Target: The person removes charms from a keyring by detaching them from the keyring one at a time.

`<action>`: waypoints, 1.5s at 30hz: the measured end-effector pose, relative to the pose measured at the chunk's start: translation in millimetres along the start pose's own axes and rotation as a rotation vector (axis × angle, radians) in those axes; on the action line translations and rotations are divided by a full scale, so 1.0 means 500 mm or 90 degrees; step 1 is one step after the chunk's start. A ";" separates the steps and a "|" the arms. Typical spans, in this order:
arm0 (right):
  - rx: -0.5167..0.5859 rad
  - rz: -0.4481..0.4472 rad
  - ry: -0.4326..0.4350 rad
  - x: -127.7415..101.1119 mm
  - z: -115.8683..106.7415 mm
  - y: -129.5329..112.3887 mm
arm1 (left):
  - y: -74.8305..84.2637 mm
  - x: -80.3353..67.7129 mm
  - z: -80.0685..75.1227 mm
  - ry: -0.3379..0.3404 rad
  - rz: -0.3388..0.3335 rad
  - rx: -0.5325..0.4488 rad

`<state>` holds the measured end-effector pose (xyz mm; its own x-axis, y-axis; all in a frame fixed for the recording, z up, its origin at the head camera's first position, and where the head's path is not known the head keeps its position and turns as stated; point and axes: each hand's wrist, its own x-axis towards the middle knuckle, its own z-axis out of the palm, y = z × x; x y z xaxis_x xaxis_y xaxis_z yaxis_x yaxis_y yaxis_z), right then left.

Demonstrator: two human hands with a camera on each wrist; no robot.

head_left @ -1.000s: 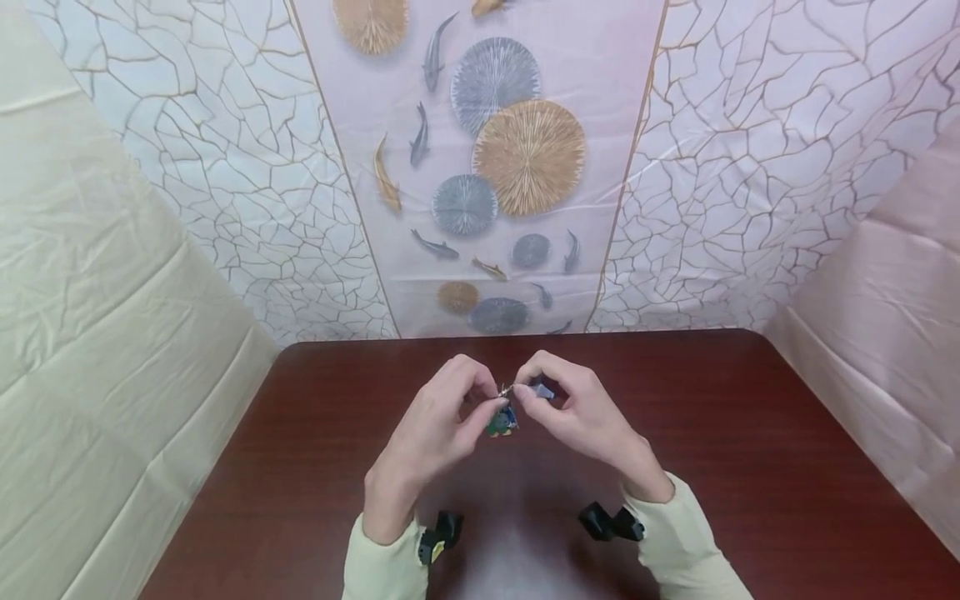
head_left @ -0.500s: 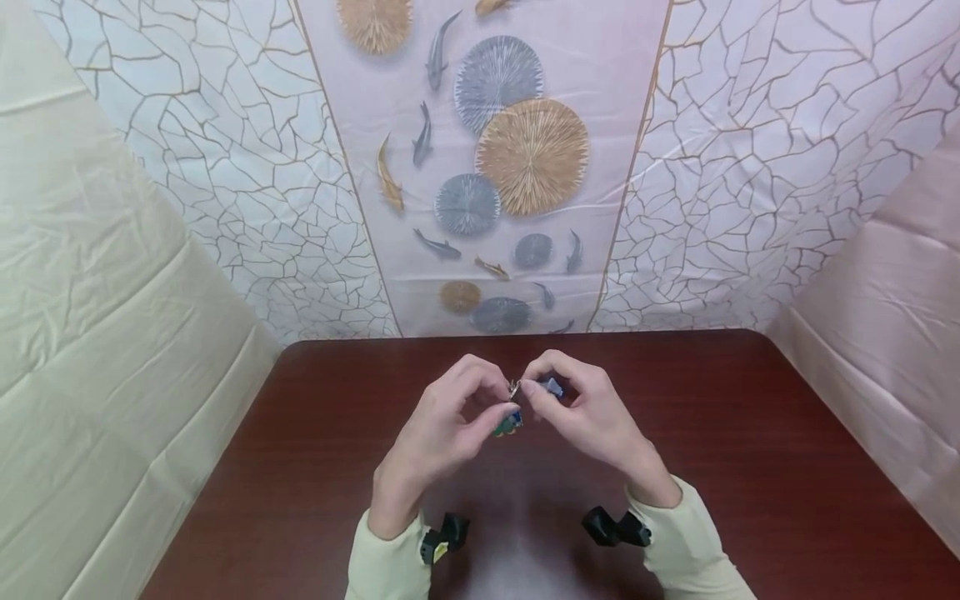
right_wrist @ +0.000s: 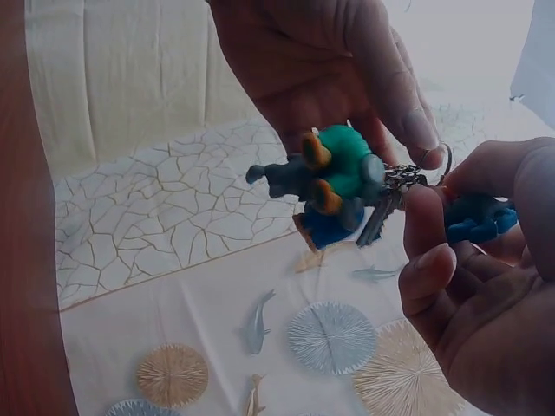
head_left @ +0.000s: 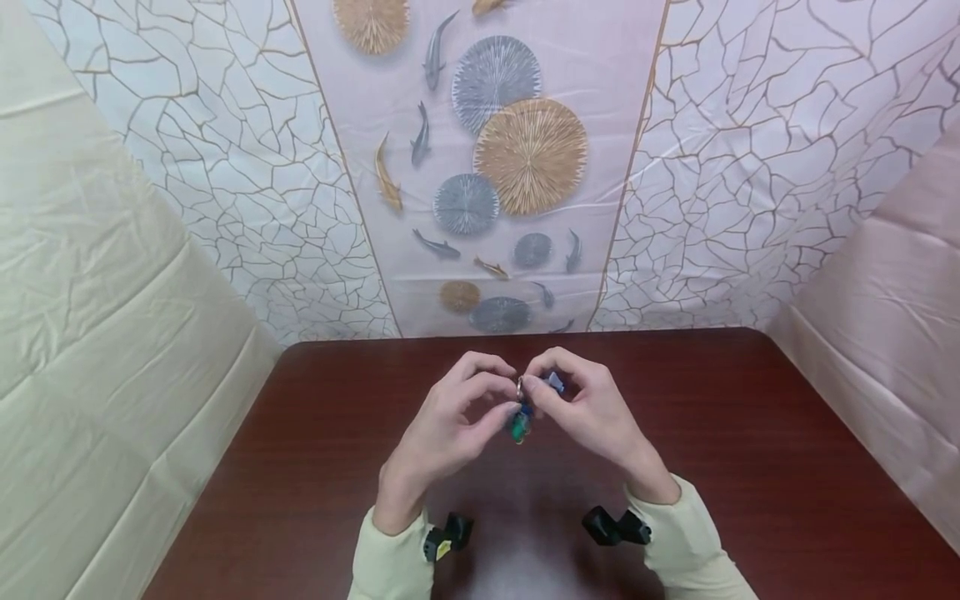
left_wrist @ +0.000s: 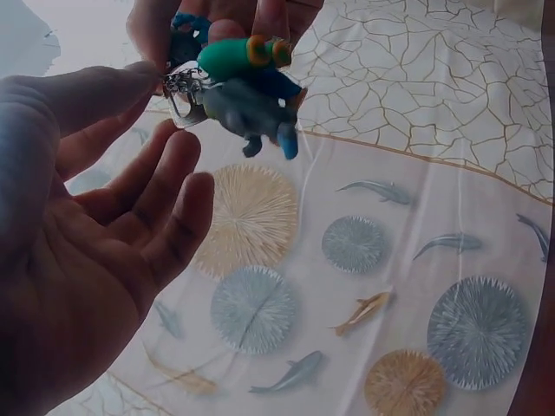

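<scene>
A keychain hangs between the two hands, above the table. My left hand point(head_left: 457, 412) pinches at its metal ring point(right_wrist: 447, 161) with thumb and forefinger. From the right, my right hand point(head_left: 585, 400) pinches the ring's other side. Below the ring dangle several small figurines: a green one point(left_wrist: 224, 61) with orange feet, a dark grey one point(left_wrist: 247, 108) and a blue one point(right_wrist: 328, 227). A toothed key point(right_wrist: 375, 224) hangs beside them in the right wrist view. Another bluish figurine point(right_wrist: 481, 218) lies within the right hand's curled fingers.
The dark red-brown table point(head_left: 300, 467) lies beneath both hands. Patterned cloth point(head_left: 480, 275) with fish and round leaves hangs behind its far edge. Pale cloth walls stand left point(head_left: 112, 333) and right point(head_left: 885, 275). Black wrist cameras point(head_left: 617, 527) sit at the sleeves.
Both hands have shifted slightly right, the left one more. The figurines below the ring have swung right and turned. The ring now stands more upright between the fingertips.
</scene>
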<state>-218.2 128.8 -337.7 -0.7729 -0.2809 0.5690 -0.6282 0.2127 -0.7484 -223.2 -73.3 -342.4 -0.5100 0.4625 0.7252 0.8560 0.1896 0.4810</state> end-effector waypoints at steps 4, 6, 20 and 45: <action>-0.008 -0.003 0.001 -0.001 0.002 -0.003 | 0.000 0.002 0.001 0.005 0.016 0.031; -0.012 -0.012 0.001 -0.001 0.001 -0.006 | 0.001 0.003 0.002 0.008 0.023 0.032; -0.023 -0.054 0.006 -0.009 0.000 -0.026 | 0.014 0.004 0.003 0.019 0.019 -0.028; -0.047 -0.086 0.011 -0.008 0.004 -0.034 | 0.012 0.003 0.002 0.006 -0.046 -0.097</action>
<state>-204.3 124.3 -328.1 -0.6819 -0.2963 0.6687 -0.7309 0.2425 -0.6379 -218.7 -70.5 -339.1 -0.5718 0.4438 0.6900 0.7940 0.0879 0.6015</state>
